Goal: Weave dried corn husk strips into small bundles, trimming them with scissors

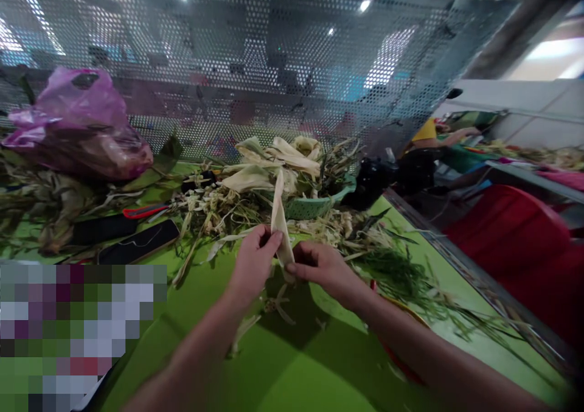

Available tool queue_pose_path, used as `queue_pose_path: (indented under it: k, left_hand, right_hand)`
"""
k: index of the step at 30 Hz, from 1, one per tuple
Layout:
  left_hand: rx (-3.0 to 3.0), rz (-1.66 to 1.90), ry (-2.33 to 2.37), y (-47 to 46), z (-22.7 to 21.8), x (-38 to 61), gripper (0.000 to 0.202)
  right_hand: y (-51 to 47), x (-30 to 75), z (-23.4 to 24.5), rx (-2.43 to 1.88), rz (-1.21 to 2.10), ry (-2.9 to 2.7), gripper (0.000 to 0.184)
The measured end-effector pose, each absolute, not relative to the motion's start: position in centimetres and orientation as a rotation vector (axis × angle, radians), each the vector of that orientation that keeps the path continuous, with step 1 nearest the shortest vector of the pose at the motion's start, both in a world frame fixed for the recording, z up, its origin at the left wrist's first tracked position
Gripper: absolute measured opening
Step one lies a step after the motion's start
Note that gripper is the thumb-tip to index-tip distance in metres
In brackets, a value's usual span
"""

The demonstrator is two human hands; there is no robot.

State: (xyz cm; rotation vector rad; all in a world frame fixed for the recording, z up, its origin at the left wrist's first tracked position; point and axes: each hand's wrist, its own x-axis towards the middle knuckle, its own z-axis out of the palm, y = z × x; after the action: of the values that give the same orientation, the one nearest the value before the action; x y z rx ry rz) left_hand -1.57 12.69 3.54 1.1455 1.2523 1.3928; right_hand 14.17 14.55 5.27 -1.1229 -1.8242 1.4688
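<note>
A pale strip of corn husk (pixel 280 223) stands upright above the green table (pixel 292 363), held from both sides. My left hand (pixel 252 263) pinches its left edge with thumb and fingers closed. My right hand (pixel 322 268) pinches its lower end from the right, fingers curled. Loose husk scraps (pixel 278 305) lie on the table just under my hands. Behind the strip a green basket (pixel 314 205) holds a heap of pale husks (pixel 278 159).
A pink plastic bag (pixel 77 126) sits at the back left, with two dark phones (pixel 137 241) and red-handled scissors (pixel 146 211) before it. A perforated metal screen (pixel 274 65) walls the far edge. Green stalks (pixel 406 272) litter the right. Another person (pixel 438 135) works beyond.
</note>
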Motion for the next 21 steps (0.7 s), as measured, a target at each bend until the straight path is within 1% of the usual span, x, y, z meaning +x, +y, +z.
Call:
queue_pose_path:
  k: [2,7,11,13,15,18,21]
  left_hand:
    - [1.105,1.421,1.209,12.6,3.4,-1.4,0.020]
    - [1.106,1.261,1.116,12.4,3.3,-0.9,0.026]
    - [1.038,1.258,1.085,12.6,3.2,-1.0,0.029]
    - [0.988,1.286,1.084,12.7,3.2,-1.2,0.027]
    - [0.945,1.314,1.075,12.8,3.4,-1.3,0.024]
    - [0.915,1.345,1.095,12.7,3.7,-1.4,0.019]
    - [0.888,1.352,1.119,12.7,3.9,-1.4,0.018]
  right_hand:
    - [14.4,14.0,4.8,-1.121,1.485,-1.785,0.032]
    - [14.8,14.1,4.3,-1.115,1.481,-1.619,0.032]
    - [14.7,14.2,4.7,-1.052,1.482,-1.581,0.031]
    - [14.5,14.3,5.1,-0.992,1.465,-1.614,0.037]
    - [14.4,14.5,5.5,-0.931,1.390,-1.710,0.038]
    - [14.1,14.7,5.8,-0.921,1.167,-1.917,0.025]
    - [14.1,14.7,5.7,-0.934,0.994,-2.023,0.024]
